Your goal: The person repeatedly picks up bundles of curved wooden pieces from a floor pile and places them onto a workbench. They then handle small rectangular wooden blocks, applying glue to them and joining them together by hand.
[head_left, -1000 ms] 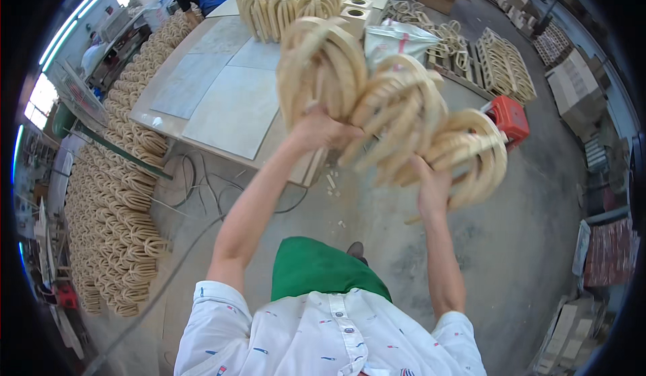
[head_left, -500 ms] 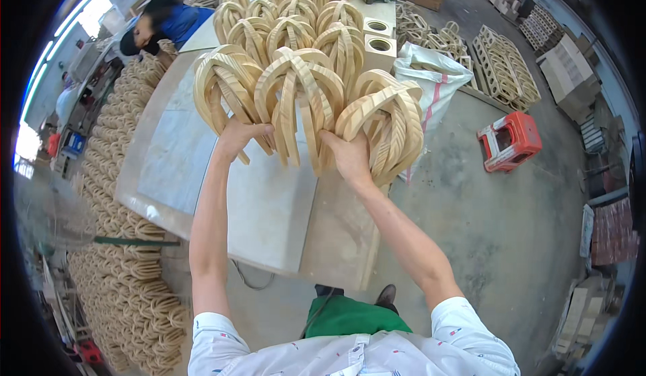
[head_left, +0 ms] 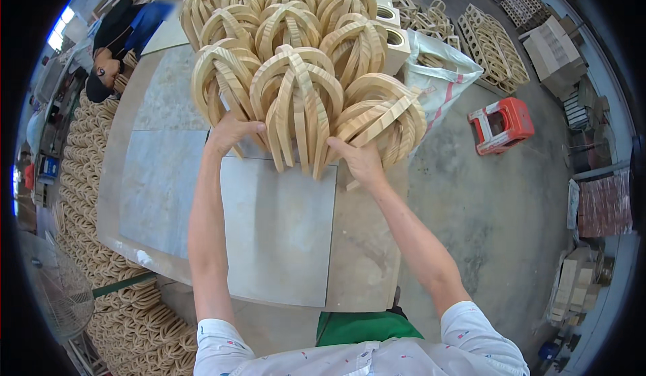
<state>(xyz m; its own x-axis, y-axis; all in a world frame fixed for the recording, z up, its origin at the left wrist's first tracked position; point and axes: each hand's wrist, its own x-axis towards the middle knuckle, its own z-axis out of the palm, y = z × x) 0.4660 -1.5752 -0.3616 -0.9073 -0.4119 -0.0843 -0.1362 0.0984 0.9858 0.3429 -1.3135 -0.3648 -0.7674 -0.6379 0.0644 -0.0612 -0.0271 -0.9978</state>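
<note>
Three arched wooden frames, each made of pale crossed bent strips, stand side by side at the front of a group on the table (head_left: 161, 194). My left hand (head_left: 230, 134) is closed round the lower legs of the left frame (head_left: 225, 73), its thumb pointing at the middle frame (head_left: 296, 90). Round the lower part of the right frame (head_left: 387, 114) my right hand (head_left: 362, 161) is closed, thumb toward the middle one. That right frame leans over to the right, while the middle one is upright between the two hands. Most of the fingers are hidden behind the wood.
Behind stand several rows of similar frames (head_left: 288, 26). Square wooden blocks with round holes (head_left: 396, 43) and a white sack (head_left: 437, 83) are at the right. A red stool (head_left: 503, 126) is on the floor. Heaped frames (head_left: 84, 167), a fan (head_left: 57, 288) and another person (head_left: 118, 46) are left.
The view has shifted, and more of the table's front shows. The three frames are now closer to the rows behind. The right frame has tipped further over to the right.
</note>
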